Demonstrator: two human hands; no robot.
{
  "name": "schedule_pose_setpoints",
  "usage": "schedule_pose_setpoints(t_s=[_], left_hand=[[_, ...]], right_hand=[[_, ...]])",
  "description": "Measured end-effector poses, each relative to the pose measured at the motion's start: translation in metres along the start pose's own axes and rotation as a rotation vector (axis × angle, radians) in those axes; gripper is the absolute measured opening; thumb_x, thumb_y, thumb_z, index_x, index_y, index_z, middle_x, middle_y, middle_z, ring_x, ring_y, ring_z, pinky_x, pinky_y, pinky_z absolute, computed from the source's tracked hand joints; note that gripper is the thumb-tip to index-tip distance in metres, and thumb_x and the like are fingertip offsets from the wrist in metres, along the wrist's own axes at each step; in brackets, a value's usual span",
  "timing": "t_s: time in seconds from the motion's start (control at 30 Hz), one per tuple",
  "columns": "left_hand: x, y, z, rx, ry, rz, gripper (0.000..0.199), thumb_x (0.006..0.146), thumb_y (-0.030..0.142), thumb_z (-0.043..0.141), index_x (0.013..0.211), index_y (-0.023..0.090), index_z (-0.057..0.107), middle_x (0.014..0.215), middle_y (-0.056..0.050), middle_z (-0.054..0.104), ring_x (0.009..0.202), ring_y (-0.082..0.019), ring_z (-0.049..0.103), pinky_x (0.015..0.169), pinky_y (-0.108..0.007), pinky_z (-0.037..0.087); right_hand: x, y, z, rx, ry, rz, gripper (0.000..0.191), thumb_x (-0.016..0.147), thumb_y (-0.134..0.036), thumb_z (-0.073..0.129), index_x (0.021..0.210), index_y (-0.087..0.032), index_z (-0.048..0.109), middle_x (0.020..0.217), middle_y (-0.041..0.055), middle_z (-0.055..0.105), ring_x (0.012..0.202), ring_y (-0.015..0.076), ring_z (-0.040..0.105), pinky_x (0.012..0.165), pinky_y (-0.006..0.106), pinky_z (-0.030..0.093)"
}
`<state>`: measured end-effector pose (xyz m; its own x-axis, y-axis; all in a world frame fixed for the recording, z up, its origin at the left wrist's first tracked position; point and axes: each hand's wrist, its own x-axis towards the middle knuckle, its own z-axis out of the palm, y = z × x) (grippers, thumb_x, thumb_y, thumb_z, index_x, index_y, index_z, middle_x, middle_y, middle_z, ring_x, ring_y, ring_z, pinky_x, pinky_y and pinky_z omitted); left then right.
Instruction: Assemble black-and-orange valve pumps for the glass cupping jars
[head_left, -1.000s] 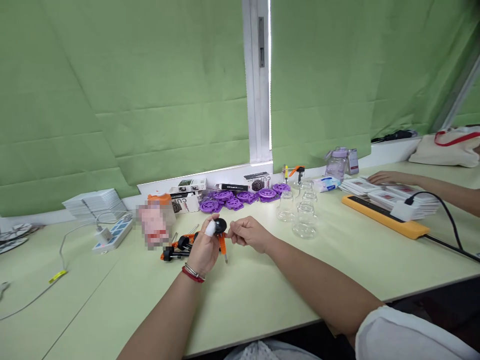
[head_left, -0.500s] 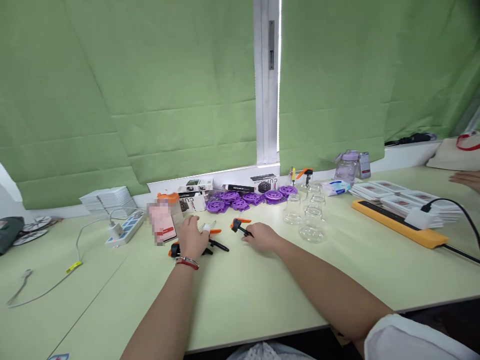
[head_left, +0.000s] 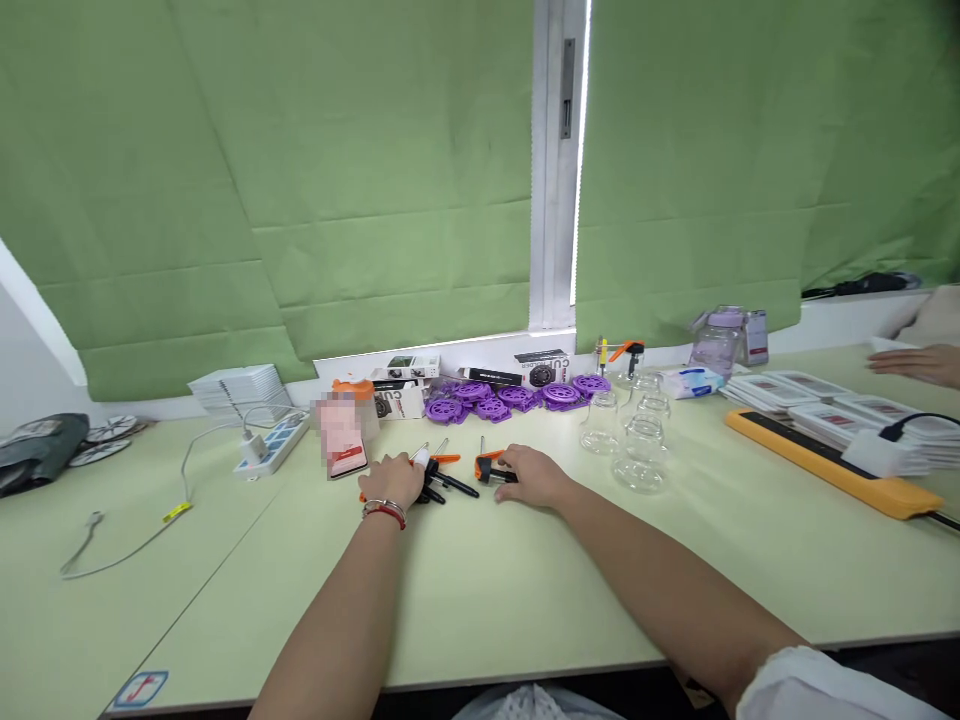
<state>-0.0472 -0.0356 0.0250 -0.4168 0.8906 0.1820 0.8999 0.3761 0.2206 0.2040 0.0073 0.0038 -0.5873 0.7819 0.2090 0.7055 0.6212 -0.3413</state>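
My left hand [head_left: 394, 481] rests over a cluster of black-and-orange tools [head_left: 450, 482] on the pale green table; its fingers are bent round part of them, and a white piece shows beside the fingertips. To the right, my right hand [head_left: 534, 476] holds another black-and-orange tool [head_left: 487, 470] by its black handle, with a thin metal rod pointing away from me. Behind both hands lie several purple wheel-shaped pieces [head_left: 495, 405] in a row. Several clear glass vessels [head_left: 640, 460] stand right of my right hand.
Left of my hands are a phone [head_left: 346, 445], a white power strip [head_left: 276, 447] and a cable. At the right lie an orange power strip [head_left: 825, 462] and stacked white cards [head_left: 832, 400]. Another person's hand [head_left: 919, 363] shows at the far right.
The view has shifted, so the table things appear further right. The tools under my left hand lie closer together, and the tool in my right hand has turned, its rod now pointing straight away.
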Motion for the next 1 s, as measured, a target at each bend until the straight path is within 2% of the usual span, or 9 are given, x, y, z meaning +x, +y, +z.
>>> schedule_pose_setpoints(t_s=[0.1,0.17,0.27,0.33,0.43,0.57,0.7,0.83,1.0], left_hand=[[-0.006,0.013,0.007,-0.027,0.021,0.048,0.034,0.079,0.041,0.042,0.091,0.02,0.066,0.106,-0.02,0.063,0.105,-0.038,0.051,0.082,-0.052,0.034],[-0.013,0.024,0.013,-0.067,0.056,0.072,0.033,0.079,0.038,0.044,0.093,0.019,0.065,0.107,-0.02,0.062,0.105,-0.037,0.05,0.085,-0.053,0.031],[-0.023,0.04,0.02,-0.078,0.083,0.162,0.036,0.081,0.032,0.042,0.108,0.018,0.06,0.109,-0.019,0.06,0.107,-0.035,0.049,0.09,-0.053,0.028],[-0.029,0.047,0.023,-0.059,0.097,0.268,0.045,0.082,0.028,0.041,0.125,0.019,0.049,0.117,-0.019,0.056,0.111,-0.034,0.046,0.092,-0.052,0.026],[-0.033,0.052,0.027,-0.045,0.086,0.478,0.055,0.081,0.024,0.042,0.136,0.021,0.038,0.134,-0.017,0.045,0.122,-0.034,0.037,0.098,-0.051,0.022],[-0.032,0.053,0.032,-0.041,0.042,0.669,0.058,0.08,0.024,0.045,0.138,0.021,0.037,0.143,-0.014,0.035,0.129,-0.035,0.028,0.103,-0.05,0.015],[-0.033,0.058,0.035,0.043,0.069,0.686,0.058,0.081,0.026,0.044,0.138,0.02,0.036,0.14,-0.015,0.04,0.124,-0.035,0.034,0.099,-0.049,0.022],[-0.036,0.062,0.036,0.12,0.126,0.674,0.054,0.084,0.029,0.041,0.136,0.019,0.037,0.131,-0.013,0.048,0.119,-0.032,0.039,0.093,-0.046,0.029],[-0.036,0.063,0.036,0.167,0.171,0.686,0.051,0.084,0.03,0.041,0.134,0.019,0.039,0.125,-0.013,0.052,0.114,-0.03,0.042,0.088,-0.043,0.032]], right_hand=[[-0.004,-0.013,0.006,-0.024,0.164,-0.019,0.061,0.074,-0.057,0.058,0.118,-0.015,0.053,0.116,0.0135,0.054,0.105,0.0264,0.049,0.086,0.035,0.038],[-0.007,-0.023,0.012,-0.053,0.211,-0.04,0.067,0.081,-0.058,0.048,0.132,-0.016,0.042,0.131,0.0164,0.043,0.116,0.029,0.042,0.094,0.039,0.033],[-0.009,-0.032,0.02,-0.099,0.122,-0.053,0.073,0.083,-0.063,0.038,0.143,-0.023,0.025,0.147,0.0158,0.023,0.129,0.0338,0.027,0.098,0.046,0.027],[-0.009,-0.032,0.023,-0.121,0.06,-0.041,0.071,0.084,-0.064,0.036,0.144,-0.028,0.023,0.15,0.0144,0.017,0.131,0.0354,0.024,0.099,0.048,0.024],[-0.009,-0.022,0.021,-0.135,0.05,-0.029,0.068,0.085,-0.062,0.035,0.143,-0.029,0.026,0.15,0.0154,0.017,0.132,0.0353,0.024,0.1,0.049,0.022],[-0.015,-0.001,0.01,-0.155,0.037,-0.119,0.065,0.086,-0.059,0.036,0.142,-0.026,0.029,0.147,0.018,0.023,0.132,0.033,0.024,0.099,0.048,0.025],[-0.02,0.011,0.001,-0.173,0.022,-0.191,0.059,0.088,-0.055,0.036,0.14,-0.027,0.033,0.144,0.0168,0.028,0.131,0.0311,0.026,0.098,0.047,0.025],[-0.02,0.014,0.003,-0.174,0.026,-0.188,0.06,0.088,-0.056,0.035,0.141,-0.028,0.031,0.144,0.0159,0.027,0.13,0.0317,0.026,0.098,0.047,0.027],[-0.018,0.016,0.006,-0.171,0.042,-0.19,0.063,0.087,-0.059,0.033,0.142,-0.029,0.028,0.144,0.0158,0.027,0.129,0.032,0.028,0.097,0.047,0.028]])
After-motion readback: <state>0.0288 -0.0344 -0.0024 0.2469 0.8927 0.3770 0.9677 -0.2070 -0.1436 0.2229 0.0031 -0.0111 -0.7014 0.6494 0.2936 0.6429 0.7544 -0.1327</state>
